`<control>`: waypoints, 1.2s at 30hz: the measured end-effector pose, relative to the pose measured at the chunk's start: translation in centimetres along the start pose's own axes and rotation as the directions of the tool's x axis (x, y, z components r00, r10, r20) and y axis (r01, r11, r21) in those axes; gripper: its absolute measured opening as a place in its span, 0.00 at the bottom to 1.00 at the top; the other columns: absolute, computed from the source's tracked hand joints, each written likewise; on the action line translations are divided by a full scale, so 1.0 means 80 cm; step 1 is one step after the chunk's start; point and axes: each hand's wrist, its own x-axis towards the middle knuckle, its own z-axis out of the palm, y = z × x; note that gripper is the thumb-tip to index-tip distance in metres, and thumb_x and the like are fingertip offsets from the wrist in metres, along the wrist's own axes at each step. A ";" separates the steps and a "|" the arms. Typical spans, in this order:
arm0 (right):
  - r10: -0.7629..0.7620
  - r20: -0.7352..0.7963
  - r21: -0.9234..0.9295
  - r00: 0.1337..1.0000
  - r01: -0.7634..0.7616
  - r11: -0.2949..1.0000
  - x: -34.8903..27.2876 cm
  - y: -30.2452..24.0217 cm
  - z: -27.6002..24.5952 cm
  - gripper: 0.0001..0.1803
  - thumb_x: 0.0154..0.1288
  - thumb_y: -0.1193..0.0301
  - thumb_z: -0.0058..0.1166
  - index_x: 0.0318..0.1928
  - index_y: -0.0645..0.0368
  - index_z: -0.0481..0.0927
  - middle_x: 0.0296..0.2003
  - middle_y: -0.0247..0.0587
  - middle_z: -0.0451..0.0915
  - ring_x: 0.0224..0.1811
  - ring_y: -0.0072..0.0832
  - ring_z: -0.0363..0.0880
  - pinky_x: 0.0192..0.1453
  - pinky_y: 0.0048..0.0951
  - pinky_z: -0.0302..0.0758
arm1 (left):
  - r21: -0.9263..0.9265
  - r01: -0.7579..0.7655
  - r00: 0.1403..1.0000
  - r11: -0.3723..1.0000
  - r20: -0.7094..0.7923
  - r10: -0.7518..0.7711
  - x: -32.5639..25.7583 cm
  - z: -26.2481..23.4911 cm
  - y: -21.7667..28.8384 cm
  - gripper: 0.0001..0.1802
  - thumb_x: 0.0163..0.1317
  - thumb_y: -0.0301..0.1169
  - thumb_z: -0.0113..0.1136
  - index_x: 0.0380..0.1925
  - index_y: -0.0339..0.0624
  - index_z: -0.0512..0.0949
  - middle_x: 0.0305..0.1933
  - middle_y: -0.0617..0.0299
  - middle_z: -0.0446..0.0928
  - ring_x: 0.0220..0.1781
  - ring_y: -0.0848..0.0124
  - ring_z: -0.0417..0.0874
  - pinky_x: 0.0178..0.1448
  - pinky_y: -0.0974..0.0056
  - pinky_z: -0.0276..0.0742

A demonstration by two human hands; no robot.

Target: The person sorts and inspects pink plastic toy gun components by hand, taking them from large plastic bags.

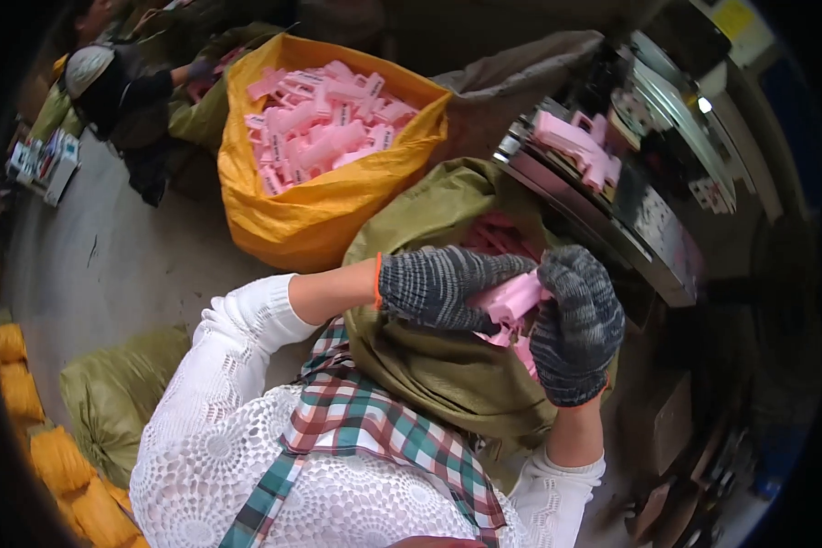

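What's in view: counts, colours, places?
held part: one or more, pink, between hands
loose parts: many, pink, in two sacks, on machine
full sack: one, orange, upper left
green sack: one, olive, under hands
rear sack: one, grey, top
machine: one, grey, right
closed sack: one, olive, left
bundles: several, orange, lower left
co-worker: one, dark clothes, upper left
apron: one, multicoloured, bottom centre
left hand: one, grey glove, centre
right hand: one, grey glove, centre

The gloves (440, 285) are marled grey (one cuff (378, 281) edged orange), the apron (365, 402) green-and-red plaid, the plastic piece (511, 298) pink
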 end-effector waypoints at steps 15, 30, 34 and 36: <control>0.578 -0.075 0.254 0.813 -0.545 0.799 -0.039 0.084 -0.061 0.24 0.47 0.77 0.67 0.47 0.62 0.74 0.41 0.38 0.78 0.43 0.23 0.74 0.52 0.28 0.72 | 0.886 0.168 0.817 0.432 -0.370 0.441 0.179 -0.060 -0.082 0.39 0.49 0.48 0.59 0.60 0.42 0.63 0.57 0.45 0.67 0.57 0.49 0.69 0.59 0.52 0.64; 0.212 -0.011 0.089 0.977 -0.210 0.974 0.027 0.209 0.005 0.20 0.51 0.78 0.59 0.48 0.57 0.77 0.47 0.43 0.76 0.50 0.36 0.75 0.57 0.32 0.70 | 0.733 0.672 0.730 -0.108 -0.679 -0.070 -0.063 -0.162 -0.093 0.42 0.50 0.45 0.61 0.64 0.45 0.58 0.60 0.48 0.64 0.63 0.52 0.63 0.67 0.50 0.53; 0.254 0.099 -0.031 0.962 -0.252 0.967 0.057 0.229 -0.005 0.21 0.52 0.75 0.58 0.49 0.57 0.76 0.49 0.46 0.75 0.53 0.42 0.73 0.58 0.33 0.69 | 0.761 0.648 0.743 0.005 -0.631 -0.222 -0.083 -0.151 -0.076 0.42 0.51 0.43 0.62 0.64 0.44 0.57 0.61 0.45 0.63 0.63 0.48 0.62 0.67 0.50 0.53; 0.263 0.048 -0.103 0.963 -0.258 0.961 0.052 0.212 -0.012 0.21 0.53 0.73 0.58 0.50 0.58 0.74 0.50 0.48 0.74 0.50 0.43 0.74 0.54 0.36 0.71 | 0.824 0.511 0.859 0.244 -0.485 -0.162 -0.072 -0.131 -0.066 0.38 0.53 0.40 0.61 0.63 0.40 0.59 0.61 0.45 0.64 0.62 0.49 0.63 0.67 0.52 0.55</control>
